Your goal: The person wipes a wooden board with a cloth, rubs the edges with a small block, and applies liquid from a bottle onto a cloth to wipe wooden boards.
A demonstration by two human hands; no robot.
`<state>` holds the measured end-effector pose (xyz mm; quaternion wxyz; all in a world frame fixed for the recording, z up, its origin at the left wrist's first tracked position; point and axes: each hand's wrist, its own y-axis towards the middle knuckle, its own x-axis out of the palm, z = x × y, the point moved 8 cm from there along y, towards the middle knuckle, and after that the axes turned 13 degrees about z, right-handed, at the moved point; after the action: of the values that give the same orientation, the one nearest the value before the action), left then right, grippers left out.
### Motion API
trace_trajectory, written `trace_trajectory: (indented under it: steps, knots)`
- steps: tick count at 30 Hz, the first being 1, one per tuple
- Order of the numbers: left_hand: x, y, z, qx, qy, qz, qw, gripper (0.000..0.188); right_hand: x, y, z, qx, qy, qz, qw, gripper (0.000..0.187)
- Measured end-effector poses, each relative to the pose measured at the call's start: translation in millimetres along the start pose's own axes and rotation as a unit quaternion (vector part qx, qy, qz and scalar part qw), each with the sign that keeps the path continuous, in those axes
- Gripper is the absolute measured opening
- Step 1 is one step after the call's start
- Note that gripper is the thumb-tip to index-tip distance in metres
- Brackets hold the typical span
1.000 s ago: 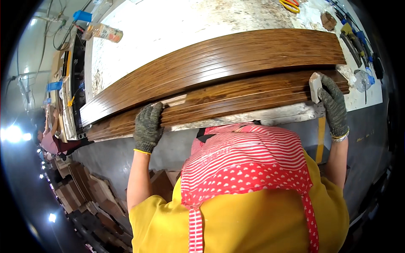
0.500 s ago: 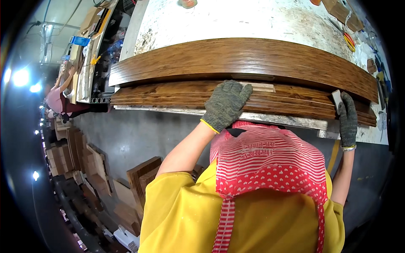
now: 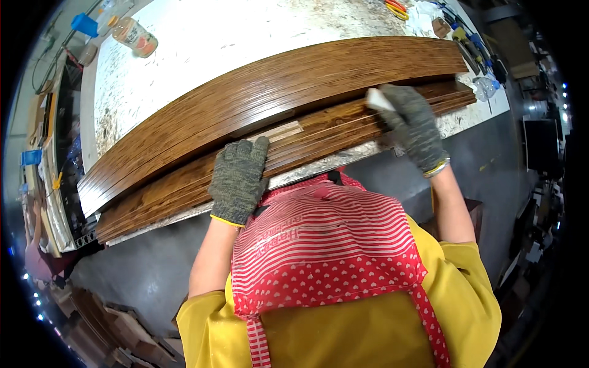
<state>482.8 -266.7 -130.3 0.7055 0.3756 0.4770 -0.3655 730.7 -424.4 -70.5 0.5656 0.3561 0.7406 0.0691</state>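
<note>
A long dark-brown wooden board (image 3: 334,132) with ridged lines lies along the bench's near edge, with a pale rectangular patch (image 3: 285,130) in it. My left hand (image 3: 239,175), in a grey-green knitted glove, rests on this board beside the patch, fingers extended and nothing in them. Farther right, my gloved right hand (image 3: 414,126) grips a small white pad (image 3: 379,100) over the board's top. Motion blurs the pad, so its exact kind does not show. Behind lies a second glossy brown board (image 3: 264,86), slightly bowed in this view and apart from both hands.
The white, stained bench (image 3: 202,40) carries a drink bottle (image 3: 136,38) at back left. Orange-handled tools (image 3: 397,8), crumpled white paper (image 3: 423,17) and a clear plastic bottle (image 3: 486,88) lie at the right. Another person (image 3: 38,260) is at a far-left bench.
The view has turned and shifted to the right. My right hand has moved the white pad leftward, away from the board's right end. My left hand stays beside the pale patch.
</note>
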Motion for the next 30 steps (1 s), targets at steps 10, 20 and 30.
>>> trace_trajectory:
  steps: [10, 20, 30]
  knots:
    - [-2, 15, 0, 0.004, 0.013, -0.051, 0.999, 0.062, 45, 5, -109, -0.134, 0.099, -0.062, 0.984, 0.031]
    - [1, 11, 2, 0.032, 0.034, -0.046, 0.998, 0.066, 21, -4, -87, -0.133, -0.049, 0.053, 0.988, 0.018]
    - [-1, 13, 3, 0.014, 0.030, -0.077, 0.997, 0.069, -8, -9, -26, -0.073, -0.082, 0.062, 0.992, 0.023]
